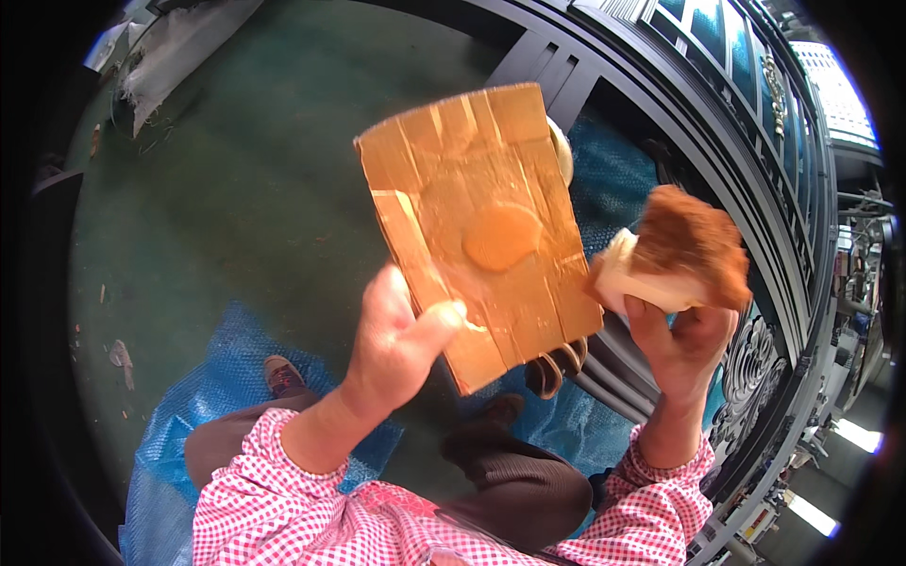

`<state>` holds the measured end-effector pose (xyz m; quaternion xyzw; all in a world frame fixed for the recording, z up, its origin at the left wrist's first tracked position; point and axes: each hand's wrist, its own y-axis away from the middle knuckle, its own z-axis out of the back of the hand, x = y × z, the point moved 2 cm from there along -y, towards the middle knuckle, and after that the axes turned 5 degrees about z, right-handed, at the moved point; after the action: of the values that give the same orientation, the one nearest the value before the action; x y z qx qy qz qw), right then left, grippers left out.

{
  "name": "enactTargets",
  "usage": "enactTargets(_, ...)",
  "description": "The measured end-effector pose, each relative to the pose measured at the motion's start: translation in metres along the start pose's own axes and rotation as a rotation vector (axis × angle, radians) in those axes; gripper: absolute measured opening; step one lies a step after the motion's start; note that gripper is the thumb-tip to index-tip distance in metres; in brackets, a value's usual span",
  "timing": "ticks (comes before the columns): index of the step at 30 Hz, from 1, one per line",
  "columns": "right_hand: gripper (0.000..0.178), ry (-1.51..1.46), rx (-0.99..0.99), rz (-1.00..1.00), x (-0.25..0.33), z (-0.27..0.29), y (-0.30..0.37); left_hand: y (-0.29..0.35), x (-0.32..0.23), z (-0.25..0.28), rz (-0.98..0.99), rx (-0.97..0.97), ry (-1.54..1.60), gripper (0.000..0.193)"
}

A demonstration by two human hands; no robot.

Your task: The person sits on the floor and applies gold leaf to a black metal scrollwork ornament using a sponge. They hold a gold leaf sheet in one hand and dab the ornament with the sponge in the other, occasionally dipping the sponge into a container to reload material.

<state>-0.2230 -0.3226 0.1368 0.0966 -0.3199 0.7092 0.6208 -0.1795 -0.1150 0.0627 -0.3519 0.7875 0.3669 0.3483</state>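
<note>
My left hand (394,341) grips the lower left edge of a piece of cardboard (425,179), thumb on top. Gold colouring covers the cardboard, and a wet orange-gold puddle (503,236) lies near its middle. To its right, my right hand (681,341) pinches a sponge (694,247) from below. Reddish brown stains most of the sponge, while its lower side is pale cream. The sponge is blurred by motion and held close to the cardboard's right edge; whether they touch I cannot tell.
A dark grey metal panel (538,61) with bars and ornate scrollwork (746,377) curves along the right. Blue bubble wrap (203,415) lies on the green floor (255,189) around my legs. White sheeting (175,61) stands at the far left, and floor scraps (121,363) lie left of me.
</note>
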Motion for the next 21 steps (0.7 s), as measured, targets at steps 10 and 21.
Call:
enactTargets(10, 0.026, -0.516, -0.373, -0.296, -0.106, 0.002, 0.028, -0.031, -0.009, 0.021, -0.159, -0.227, 0.055, 0.031)
enactTargets(21, 0.027, -0.498, -0.084, 0.039, -0.111, -0.054, -0.010, -0.016, 0.004, 0.056, -0.228, -0.410, 0.056, 0.044)
